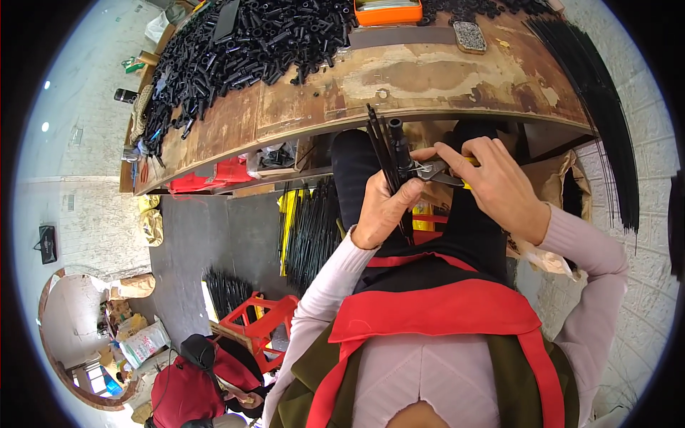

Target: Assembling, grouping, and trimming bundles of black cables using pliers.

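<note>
My left hand (382, 214) is closed round a few thin black rods (378, 146), which stand up above the fingers in front of my lap. Beside the rods, a short black tubular fitting (397, 139) points upward from the same grip. My right hand (503, 185) is wrapped round a pair of pliers (435, 171) with yellow on the handles. The metal jaws reach in to the base of the fitting, by my left thumb. Whether the jaws are clamped on anything is too small to tell. My palms hide much of the handles and rods.
A worn wooden bench (428, 82) spans the far side, bearing a heap of black tubular parts (264, 50), an orange box (389, 13) and a tin (469, 37). Long rods (599, 100) overhang its right end. Rod bundles (314, 225), a red stool (267, 321) and another person (189, 392) are at left.
</note>
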The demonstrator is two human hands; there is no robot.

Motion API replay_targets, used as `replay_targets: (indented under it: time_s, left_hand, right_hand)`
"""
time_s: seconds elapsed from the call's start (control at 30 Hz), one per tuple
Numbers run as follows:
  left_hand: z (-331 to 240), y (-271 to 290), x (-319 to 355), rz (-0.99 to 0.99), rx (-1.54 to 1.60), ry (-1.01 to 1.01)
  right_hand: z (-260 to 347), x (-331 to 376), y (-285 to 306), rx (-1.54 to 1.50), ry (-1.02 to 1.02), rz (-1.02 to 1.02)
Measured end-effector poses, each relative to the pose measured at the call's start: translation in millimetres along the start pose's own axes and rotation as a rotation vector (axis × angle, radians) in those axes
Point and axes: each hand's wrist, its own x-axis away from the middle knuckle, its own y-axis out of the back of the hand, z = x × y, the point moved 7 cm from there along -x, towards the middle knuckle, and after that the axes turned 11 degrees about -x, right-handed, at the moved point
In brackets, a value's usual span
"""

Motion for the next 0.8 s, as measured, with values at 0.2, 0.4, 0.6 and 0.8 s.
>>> replay_targets:
  time_s: [0.2,0.4,0.6,0.8]
  left_hand:
    - [-3,1,-1,0.117,-0.032,0.035]
    - [-1,0,-6,0.067,-0.017,0.014]
    - [-2,-1,-3,0.205,0.018,-0.004]
    - [2,0,-5,0.122,-0.006,0.029]
  right_hand:
    - [-2,4,-9,-0.952,-0.509,0.628]
    - [-4,0,17,-0.407,-0.154,0.206]
    - [-1,0,15,-0.875,-0.672,0.689]
    - [-5,4,17,-0.450,-0.315,0.386]
